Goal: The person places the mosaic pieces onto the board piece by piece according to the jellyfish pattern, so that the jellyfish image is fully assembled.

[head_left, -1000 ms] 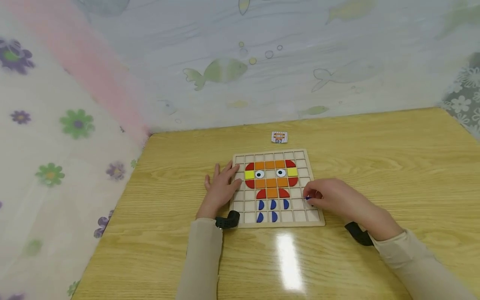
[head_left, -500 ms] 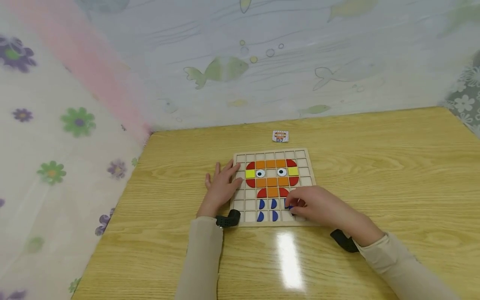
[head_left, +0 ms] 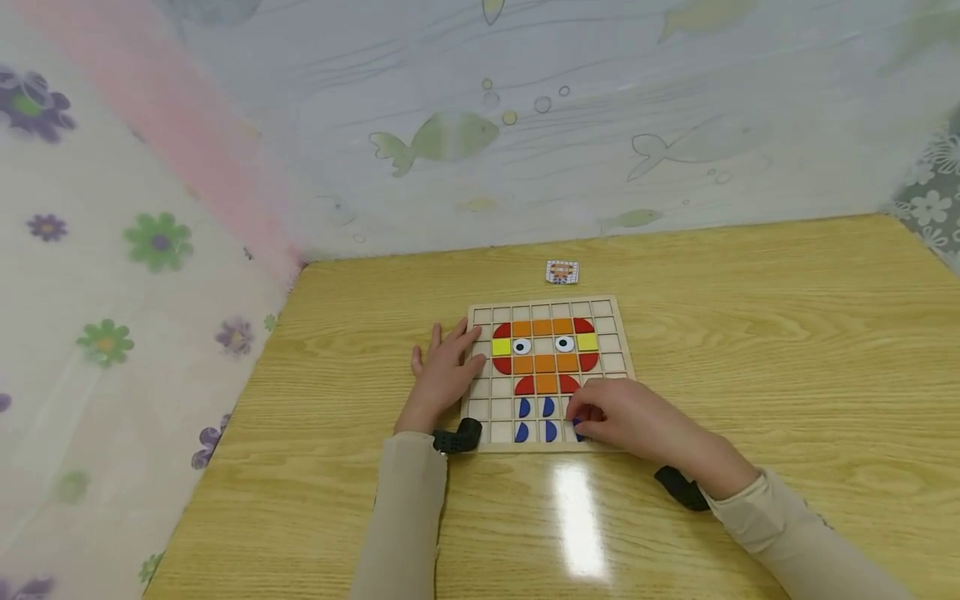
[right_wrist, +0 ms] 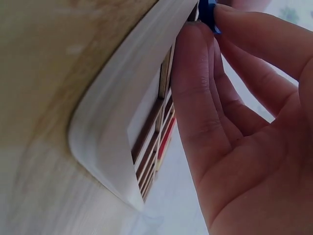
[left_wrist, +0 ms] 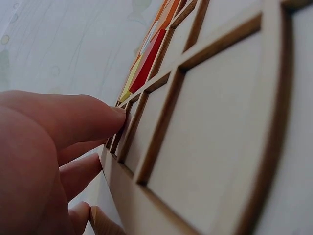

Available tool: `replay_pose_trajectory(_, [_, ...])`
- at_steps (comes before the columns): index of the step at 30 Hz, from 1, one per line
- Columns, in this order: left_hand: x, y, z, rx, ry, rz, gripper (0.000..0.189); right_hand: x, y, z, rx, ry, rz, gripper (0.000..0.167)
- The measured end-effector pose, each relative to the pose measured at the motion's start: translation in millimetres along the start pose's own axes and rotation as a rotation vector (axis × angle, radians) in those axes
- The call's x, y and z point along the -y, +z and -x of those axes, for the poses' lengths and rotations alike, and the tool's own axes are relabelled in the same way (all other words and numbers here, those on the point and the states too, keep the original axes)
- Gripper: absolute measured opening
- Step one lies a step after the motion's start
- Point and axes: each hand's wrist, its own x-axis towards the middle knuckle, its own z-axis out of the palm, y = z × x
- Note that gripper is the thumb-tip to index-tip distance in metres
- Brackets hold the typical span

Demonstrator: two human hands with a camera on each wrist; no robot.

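Note:
A wooden grid board (head_left: 525, 447) lies on the table, with red, orange and yellow tiles and two eye tiles (head_left: 564, 342) set in its cells. Below them sit several blue half-circle tiles (head_left: 551, 431). My right hand (head_left: 645, 421) is over the lower right part of the board, thumb and finger pinching another blue half-circle tile (right_wrist: 208, 14) at a bottom-row cell; the fingers partly hide it. On the board's left edge rests my left hand (head_left: 442, 379), fingers spread; in the left wrist view a fingertip (left_wrist: 117, 117) touches the frame.
Behind the board lies a small picture card (head_left: 562, 272) showing a similar pattern. The wooden table (head_left: 750, 333) runs back to a wall (head_left: 570, 183) painted with fish. A flowered wall (head_left: 150, 375) borders the left side. Black wrist mounts (head_left: 459, 436) sit close to the board.
My right hand has moved left from the board's right edge, carrying the blue half-circle tile to the bottom row's third blue position. The left hand stays in place.

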Motion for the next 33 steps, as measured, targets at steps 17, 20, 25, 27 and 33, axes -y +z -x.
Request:
replay_pose_trajectory(17, [-2.7,-0.2,-0.6,-0.011,0.006,0.004,0.048,2,2,1.0,-0.01,-0.002,0.056,0.011])
replay_pose_trajectory(20, [-2.3,0.5,-0.1,-0.006,0.012,0.021,0.049,2,1,1.9,-0.03,0.013,0.059,0.01])
replay_pose_trajectory(25, [3.8,-2.2,2.0,0.001,0.002,0.147,0.045,-3,-6,2.3,-0.076,0.053,0.071,0.006])
replay_pose_trajectory(27, [6.2,-3.9,2.4,-0.006,-0.012,0.218,0.044,-7,-11,3.0,-0.095,0.062,0.082,0.007])
replay_pose_trajectory(33, [10.1,-11.9,2.8,0.028,0.0,0.43,0.045,-27,-30,13.7,-0.165,0.129,0.103,0.02])
